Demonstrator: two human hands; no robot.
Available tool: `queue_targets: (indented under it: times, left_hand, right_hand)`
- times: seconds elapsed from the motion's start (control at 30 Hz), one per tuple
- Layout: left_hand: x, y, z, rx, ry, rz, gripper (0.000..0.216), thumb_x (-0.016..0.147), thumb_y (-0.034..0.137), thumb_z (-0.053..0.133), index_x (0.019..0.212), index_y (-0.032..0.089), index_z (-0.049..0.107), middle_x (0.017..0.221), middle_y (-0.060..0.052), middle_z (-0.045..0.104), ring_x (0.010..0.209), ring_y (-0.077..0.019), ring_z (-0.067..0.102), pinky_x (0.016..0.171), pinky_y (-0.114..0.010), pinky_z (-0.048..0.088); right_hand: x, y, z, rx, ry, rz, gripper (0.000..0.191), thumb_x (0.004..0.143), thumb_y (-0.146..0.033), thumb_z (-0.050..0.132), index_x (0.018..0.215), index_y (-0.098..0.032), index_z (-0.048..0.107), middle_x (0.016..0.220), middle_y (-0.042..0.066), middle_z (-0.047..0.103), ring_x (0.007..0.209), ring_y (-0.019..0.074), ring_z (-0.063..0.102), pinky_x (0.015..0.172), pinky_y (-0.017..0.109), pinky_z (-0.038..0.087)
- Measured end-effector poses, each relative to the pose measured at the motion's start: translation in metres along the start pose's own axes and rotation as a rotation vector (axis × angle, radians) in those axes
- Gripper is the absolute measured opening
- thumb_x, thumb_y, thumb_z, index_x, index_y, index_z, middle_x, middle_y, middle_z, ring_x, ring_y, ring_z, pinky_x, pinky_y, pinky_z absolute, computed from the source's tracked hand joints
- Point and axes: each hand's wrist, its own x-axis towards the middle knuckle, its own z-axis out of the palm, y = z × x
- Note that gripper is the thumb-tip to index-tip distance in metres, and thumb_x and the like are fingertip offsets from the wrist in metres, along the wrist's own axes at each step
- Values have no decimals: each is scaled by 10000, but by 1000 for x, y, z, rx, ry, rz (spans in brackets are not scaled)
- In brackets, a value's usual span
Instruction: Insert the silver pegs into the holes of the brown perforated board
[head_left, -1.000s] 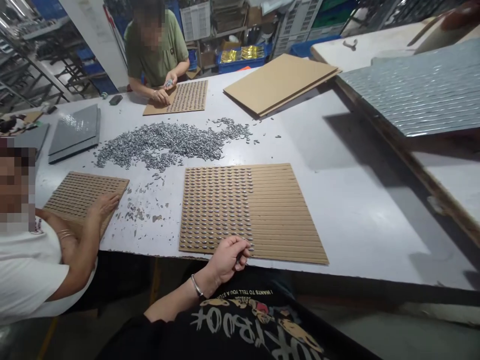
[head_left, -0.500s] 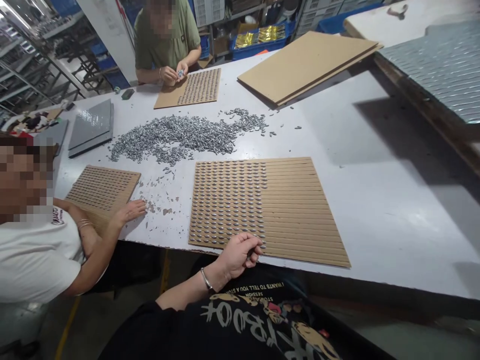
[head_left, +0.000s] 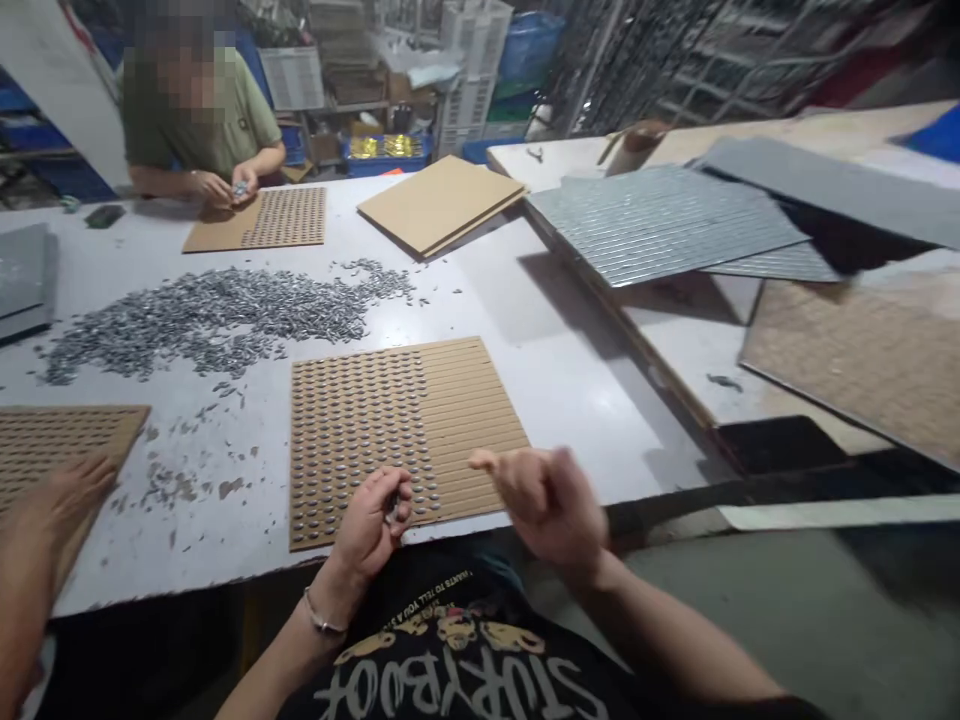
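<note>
In the head view, my left hand is curled at the near edge of a ribbed cardboard sheet. Small grey pieces show between its fingers, like the spindle-shaped metal pieces set in rows over the sheet's left part. The ribs on the right part are bare. My right hand hangs over the sheet's near right corner, one finger pointing left. Motion blurs its other fingers, and I cannot see whether it holds anything.
A heap of loose metal pieces lies beyond the sheet. A co-worker's hand rests on another filled sheet at left. Across the table, a person handles pieces by a cardboard sheet. Stacked cardboard and grey ribbed panels lie right.
My view has swung to the right, so the table things sit further left. My right hand has come into view over the sheet's near right side. My left hand stays curled near the front edge.
</note>
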Motion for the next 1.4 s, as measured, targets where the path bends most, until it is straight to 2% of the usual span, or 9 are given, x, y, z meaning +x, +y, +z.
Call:
queue_targets:
  times: [0.07, 0.13, 0.37, 0.53, 0.83, 0.97, 1.03, 1.17, 1.4]
  left_hand:
    - [0, 7, 0, -2, -13, 10, 260, 721, 330, 741, 833, 134, 612, 667, 20, 551, 468, -35, 436, 355, -127, 250]
    - [-1, 9, 1, -7, -20, 5, 235, 735, 319, 729, 828, 133, 619, 668, 17, 550, 475, -36, 436, 359, -127, 261]
    - [0, 2, 7, -107, -15, -65, 176, 788, 283, 673, 851, 120, 654, 702, -17, 602, 535, -69, 518, 403, -149, 350]
    - [3, 7, 10, -217, -47, -122, 254, 880, 315, 553, 926, 93, 669, 880, -107, 679, 763, -156, 647, 637, -236, 521]
    - [0, 11, 13, -303, -52, -105, 330, 923, 352, 471, 972, 84, 657, 971, -148, 693, 924, -215, 669, 763, -297, 543]
    - [0, 10, 14, -371, -85, -70, 378, 911, 390, 482, 1027, 69, 646, 1090, -191, 675, 1105, -276, 613, 929, -381, 498]
    - [0, 10, 15, -404, -96, -55, 396, 908, 399, 482, 1043, 63, 642, 1121, -199, 666, 1163, -292, 578, 979, -409, 467]
    - [1, 10, 16, -411, -77, -50, 407, 915, 404, 455, 1098, 83, 627, 1131, -184, 670, 1178, -276, 568, 947, -407, 489]
    - [3, 3, 22, -368, -14, 2, 382, 882, 423, 501, 1004, 93, 650, 1094, -168, 671, 1144, -256, 584, 955, -351, 475]
  right_hand:
    - [6, 8, -1, 112, 46, 37, 554, 950, -506, 460, 487, -204, 438, 414, -86, 338, 372, 68, 293, 933, 398, 476]
    - [10, 22, -1, 213, 88, 103, 574, 921, -542, 493, 466, -213, 375, 394, -105, 263, 346, 61, 189, 945, 404, 471]
    - [13, 36, -7, 218, 114, 206, 573, 876, -609, 516, 486, -224, 350, 409, -113, 266, 327, 53, 161, 962, 433, 468]
    - [15, 37, -9, 228, 124, 218, 581, 860, -630, 524, 489, -222, 342, 409, -115, 269, 322, 47, 153, 954, 422, 479]
    - [17, 42, -12, 225, 129, 200, 511, 900, -565, 503, 542, -215, 404, 461, -103, 281, 347, 53, 196, 836, 406, 529]
    - [13, 41, -16, -107, 209, 58, 213, 818, -415, 677, 815, -231, 570, 703, -46, 476, 573, 96, 462, 685, 285, 517]
    - [9, 40, -17, -403, 175, -54, 213, 777, -302, 727, 940, -248, 601, 861, -7, 538, 734, 124, 529, 685, 258, 499]
    - [5, 41, -12, -769, -81, -140, 151, 840, -254, 652, 989, -252, 635, 1006, 56, 574, 854, 176, 577, 705, 295, 525]
    - [0, 52, -1, -1256, -410, -200, 124, 935, -282, 518, 951, -241, 634, 914, 62, 617, 832, 181, 580, 726, 288, 470]
